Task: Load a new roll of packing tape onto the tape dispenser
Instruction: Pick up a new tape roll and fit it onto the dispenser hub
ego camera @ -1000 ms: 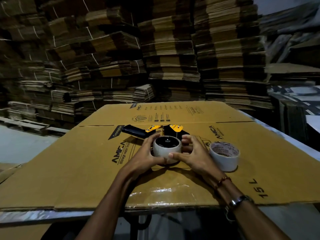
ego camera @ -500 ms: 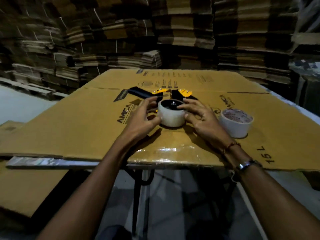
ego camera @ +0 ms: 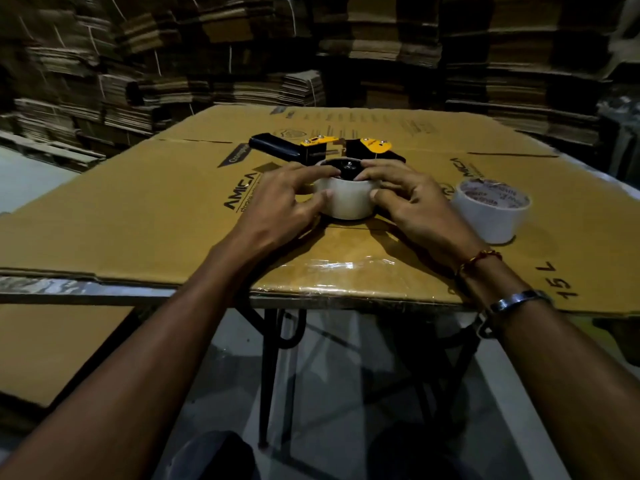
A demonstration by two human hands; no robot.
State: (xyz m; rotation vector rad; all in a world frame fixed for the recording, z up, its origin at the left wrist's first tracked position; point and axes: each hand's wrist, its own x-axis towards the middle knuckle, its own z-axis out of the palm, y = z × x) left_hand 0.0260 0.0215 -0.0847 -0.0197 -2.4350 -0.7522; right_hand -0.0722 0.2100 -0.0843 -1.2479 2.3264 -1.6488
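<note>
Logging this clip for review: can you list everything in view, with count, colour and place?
tape roll: 1, whitish, on the dispenser at mid-table, between both hands
tape dispenser: 1, black and yellow, lying flat behind and under that roll
second tape roll: 1, white, standing alone to the right
cardboard sheet: 1, brown, printed, covering the table
stacked flat cartons: many, brown, along the back
left hand: 1, gripping the roll's left side
right hand: 1, gripping its right side; thread band and metal bracelet at the wrist
</note>
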